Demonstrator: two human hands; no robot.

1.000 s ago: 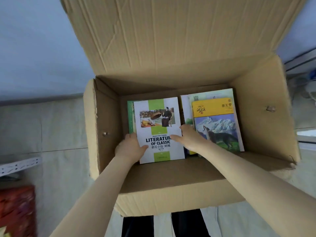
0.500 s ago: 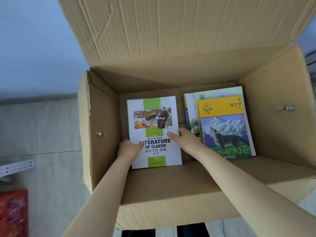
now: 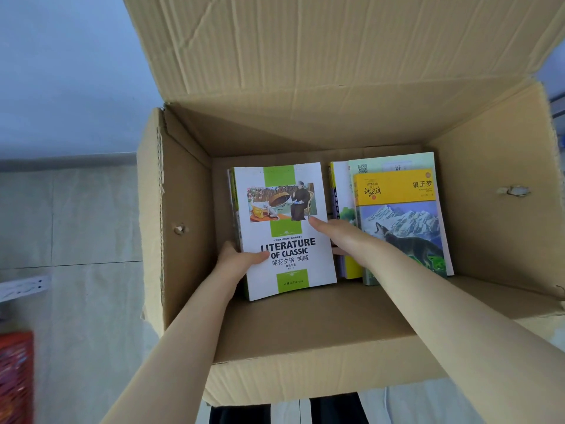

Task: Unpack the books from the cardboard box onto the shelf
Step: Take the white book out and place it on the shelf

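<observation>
**Open box (image 3: 305, 328), viewed from above.** The white book (image 3: 284, 231) tops a stack at the 9 o'clock side of the box floor, with its long axis running 12 to 6 o'clock. The left hand (image 3: 235, 261) grips its 9 o'clock edge, thumb on the cover and fingers beneath. The right hand (image 3: 336, 237) pinches its 3 o'clock edge, thumb on the cover. The book lies between the hands, each equally near. The wolf book (image 3: 403, 228) tops a second stack at 3 o'clock. The likely next move is a straight lift clear of the walls. The shelf is out of view.
</observation>
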